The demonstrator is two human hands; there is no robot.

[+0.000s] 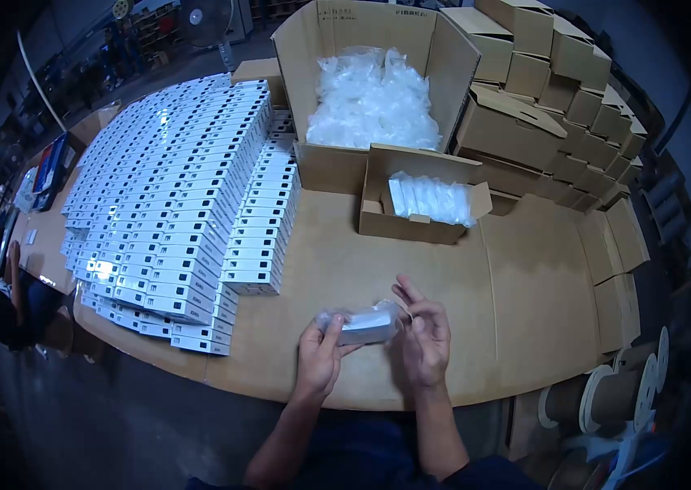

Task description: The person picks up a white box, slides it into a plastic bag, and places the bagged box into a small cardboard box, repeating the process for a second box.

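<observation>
My left hand (322,359) grips a small white box (368,327) wrapped in a clear plastic bag (337,315), thumb on top. At the bag's right end is my right hand (425,339), its fingers stretched and apart. Whether its thumb touches the loose plastic I cannot tell. Beyond the hands stands an open brown carton (411,231) holding a row of bagged white boxes (431,198). Behind that, a large open carton (333,167) is filled with clear plastic bags (374,98).
Stacked white boxes (174,212) cover the table's left side. Brown cartons (525,122) are piled at the back right, and flattened cardboard (541,278) lies on the right. Spools (619,396) stand below the right edge. Another person (11,294) is at far left.
</observation>
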